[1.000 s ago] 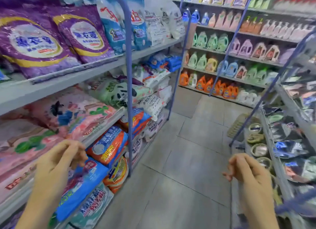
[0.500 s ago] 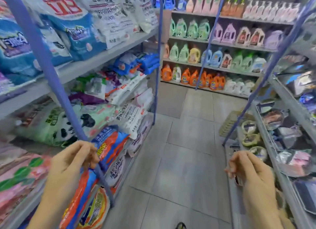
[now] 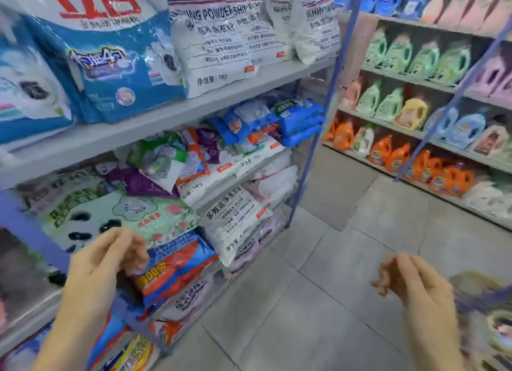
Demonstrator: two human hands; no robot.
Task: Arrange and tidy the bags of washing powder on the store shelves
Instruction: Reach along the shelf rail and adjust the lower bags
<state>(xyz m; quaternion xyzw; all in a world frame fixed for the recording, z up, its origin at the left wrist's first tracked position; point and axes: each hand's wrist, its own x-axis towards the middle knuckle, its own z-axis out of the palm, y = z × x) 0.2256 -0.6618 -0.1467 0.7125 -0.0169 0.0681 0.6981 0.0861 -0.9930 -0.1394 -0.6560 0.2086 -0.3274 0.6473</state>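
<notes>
A: Where are the hands?

B: Nearest us, both raised. The left hand hangs just in front of the rack, fingers loosely curled and gripping nothing. I cannot tell whether a fingertip brushes the red bag. The right hand hangs over the floor, loose too, with nothing in it.

A: And the washing powder?

B: All on that rack. By the left hand lies the red bag. Above it is the panda bag, and beside them the white bags slump in a stack. One shelf up, the small bags lie jumbled, tilted and overlapping, with a neat blue stack at the far end. On top, the big bags lean upright.

A: Which step, then?

B: Choosing a bag to handle, I judge. The jumble looks the untidiest, so the next move likely calls for reaching up and forward, lifting loose bags and laying them flat. The slick film may slide.

A: Beyond?

B: Bottles on far shelves, not this job's.
</notes>
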